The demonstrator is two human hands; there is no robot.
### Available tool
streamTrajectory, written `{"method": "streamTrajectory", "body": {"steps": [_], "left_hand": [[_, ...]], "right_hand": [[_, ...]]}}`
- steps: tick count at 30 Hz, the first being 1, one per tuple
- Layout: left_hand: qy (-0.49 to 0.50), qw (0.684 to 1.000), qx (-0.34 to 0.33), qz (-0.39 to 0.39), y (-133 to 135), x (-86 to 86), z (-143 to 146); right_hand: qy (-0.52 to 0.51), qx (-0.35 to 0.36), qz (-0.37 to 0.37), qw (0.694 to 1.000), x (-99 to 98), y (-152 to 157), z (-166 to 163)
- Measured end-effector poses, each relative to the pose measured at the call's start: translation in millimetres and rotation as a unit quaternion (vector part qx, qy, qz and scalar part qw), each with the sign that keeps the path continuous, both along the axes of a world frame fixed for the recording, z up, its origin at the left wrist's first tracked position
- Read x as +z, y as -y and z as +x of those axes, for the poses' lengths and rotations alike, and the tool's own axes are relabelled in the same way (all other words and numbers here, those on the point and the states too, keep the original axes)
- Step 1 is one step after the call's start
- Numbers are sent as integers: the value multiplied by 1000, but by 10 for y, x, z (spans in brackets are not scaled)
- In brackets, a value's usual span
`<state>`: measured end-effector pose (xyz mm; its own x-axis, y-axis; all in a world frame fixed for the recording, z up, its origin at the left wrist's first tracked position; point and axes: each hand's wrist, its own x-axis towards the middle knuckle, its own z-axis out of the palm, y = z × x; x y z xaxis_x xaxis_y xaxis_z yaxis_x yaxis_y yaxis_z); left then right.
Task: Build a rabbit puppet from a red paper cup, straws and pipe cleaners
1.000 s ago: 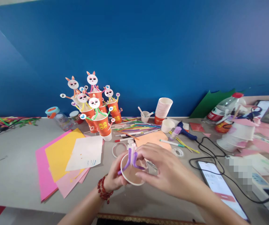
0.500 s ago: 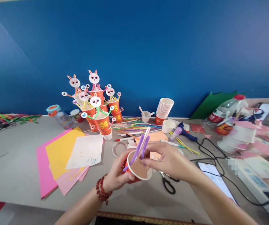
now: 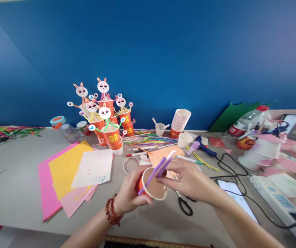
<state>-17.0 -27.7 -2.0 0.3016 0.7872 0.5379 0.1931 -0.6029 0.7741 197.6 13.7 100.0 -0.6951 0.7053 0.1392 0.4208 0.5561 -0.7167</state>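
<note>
Above a crowded worktop, a paper cup tilts its mouth toward its maker, well in front of the stack of white cups and slightly to its left. The left hand wraps the cup's side and rim, while the right hand pinches purple stems beside a white stick; the exact fingertip hold is partly hidden. A hard pull could likely free the stick or stems if their fixing, out of sight, is weak, and too firm a squeeze from the left could buckle the thin rim. The long stem crossing that rim may also kink if bent sharply. In front of the stack, black-handled scissors lie just below the right forearm, where a careless drop could nudge them; to the stack's right, the black cord could snag a sleeve-free arm and drag the blue glue gun. Gold double-happiness characters decorate the rabbit-topped cups left of the stack. Far to its right, a bottle wears a red label too small to read, as are the blue marks on the white sheet front-left of it.
</note>
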Motion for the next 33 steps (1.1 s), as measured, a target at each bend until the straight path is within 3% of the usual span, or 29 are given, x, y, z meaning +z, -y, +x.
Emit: {"method": "streamTrajectory", "body": {"steps": [4, 8, 14, 18, 22, 33], "left_hand": [[-11, 999, 33, 26, -4, -15, 19], [-1, 998, 58, 39, 6, -57, 37], [-43, 987, 102, 118, 16, -71, 62], [-83, 970, 119, 195, 24, -35, 64], [-120, 953, 125, 249, 48, 34, 54], [-116, 961, 142, 206, 100, 121, 127]], "right_hand": [[-58, -4, 28, 998, -123, 38, -1], [-85, -83, 84, 989, -246, 109, -21], [12, -144, -5, 989, -310, 191, -74], [61, -172, 2, 983, -360, 217, -114], [47, -184, -17, 982, -414, 235, -133], [-21, -177, -26, 984, -523, 266, -124]]}}
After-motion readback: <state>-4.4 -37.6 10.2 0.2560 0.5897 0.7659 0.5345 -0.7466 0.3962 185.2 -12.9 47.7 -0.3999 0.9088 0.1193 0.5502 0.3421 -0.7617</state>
